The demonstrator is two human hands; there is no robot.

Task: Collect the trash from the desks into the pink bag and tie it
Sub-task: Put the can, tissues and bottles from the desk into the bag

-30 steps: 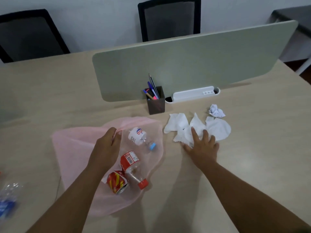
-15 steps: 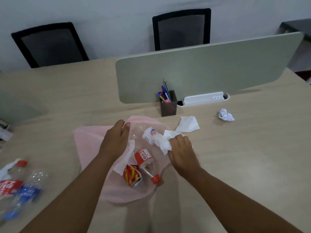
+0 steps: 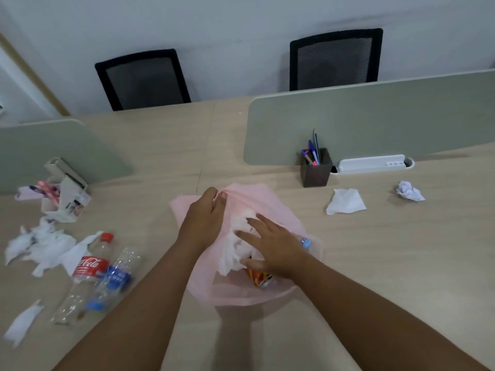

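Thin pink plastic bag (image 3: 270,295); matt wood-look desk (image 3: 401,250); crumpled paper tissues (image 3: 235,253).

A black mesh chair (image 3: 143,79) and a second chair (image 3: 336,58) stand by the pale wall (image 3: 227,28) behind two grey-green dividers, the right divider (image 3: 375,116) fronted by a dark pen cup (image 3: 316,172) beside a white tray (image 3: 372,164), the left divider (image 3: 53,151) by a white box (image 3: 67,195).
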